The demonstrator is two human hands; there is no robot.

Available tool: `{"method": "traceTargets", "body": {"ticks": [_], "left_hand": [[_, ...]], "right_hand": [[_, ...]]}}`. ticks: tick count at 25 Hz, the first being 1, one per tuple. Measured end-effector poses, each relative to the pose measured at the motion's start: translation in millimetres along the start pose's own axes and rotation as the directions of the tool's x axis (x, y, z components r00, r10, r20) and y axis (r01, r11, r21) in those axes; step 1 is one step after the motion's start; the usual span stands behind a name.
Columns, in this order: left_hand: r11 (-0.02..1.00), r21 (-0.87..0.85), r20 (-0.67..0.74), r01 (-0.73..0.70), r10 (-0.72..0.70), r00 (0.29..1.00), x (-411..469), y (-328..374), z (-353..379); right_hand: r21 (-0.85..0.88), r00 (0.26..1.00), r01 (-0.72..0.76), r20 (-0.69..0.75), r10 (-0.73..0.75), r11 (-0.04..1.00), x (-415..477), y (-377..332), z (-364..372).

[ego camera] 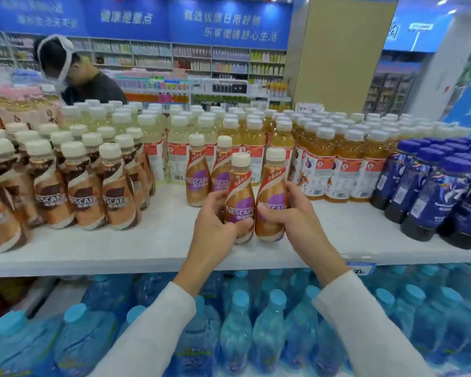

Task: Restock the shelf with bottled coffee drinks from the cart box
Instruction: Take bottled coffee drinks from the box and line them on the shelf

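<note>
Placing: left hand [215, 227] and right hand [291, 221] each grip one of two coffee bottles [238, 191] near the shelf's [147, 248] front edge; next, slide both back

2 bottles [239, 191] before 2 others [197, 172] on shelf [147, 240].

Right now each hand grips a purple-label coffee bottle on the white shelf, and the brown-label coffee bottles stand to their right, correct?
Not quite. In the head view the left hand and right hand each grip a purple-label coffee bottle on the white shelf, but the brown-label coffee bottles stand to their left; dark blue bottles are on the right.
</note>
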State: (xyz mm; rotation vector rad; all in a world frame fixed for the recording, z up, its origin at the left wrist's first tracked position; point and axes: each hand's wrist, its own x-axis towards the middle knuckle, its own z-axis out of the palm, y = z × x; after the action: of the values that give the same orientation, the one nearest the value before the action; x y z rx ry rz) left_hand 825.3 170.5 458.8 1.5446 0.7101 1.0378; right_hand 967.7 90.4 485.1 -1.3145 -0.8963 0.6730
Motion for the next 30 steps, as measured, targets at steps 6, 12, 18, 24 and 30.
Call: {"method": "traceTargets", "body": {"ticks": [6,12,18,24,30], "left_hand": [[0.995,0.097,-0.054,-0.039,0.044,0.998,8,-11,16],[0.928,0.373,-0.194,0.016,0.061,0.979,-9,-15,24],[0.885,0.465,-0.187,-0.003,0.101,0.977,21,-19,40],[0.891,0.452,-0.281,0.033,0.107,0.954,47,-24,65],[0.847,0.525,-0.348,0.087,0.120,0.930,51,-20,79]], "right_hand": [[-0.020,0.993,0.039,0.112,-0.037,0.999,21,24,-23],[-0.326,0.996,0.031,-0.065,-0.055,0.945,-3,44,-20],[-0.479,0.993,0.038,-0.077,-0.085,0.877,30,48,-25],[-0.506,0.995,0.059,-0.038,-0.090,0.861,71,47,-26],[-0.489,0.994,0.041,-0.068,-0.085,0.871,81,53,-26]]}}
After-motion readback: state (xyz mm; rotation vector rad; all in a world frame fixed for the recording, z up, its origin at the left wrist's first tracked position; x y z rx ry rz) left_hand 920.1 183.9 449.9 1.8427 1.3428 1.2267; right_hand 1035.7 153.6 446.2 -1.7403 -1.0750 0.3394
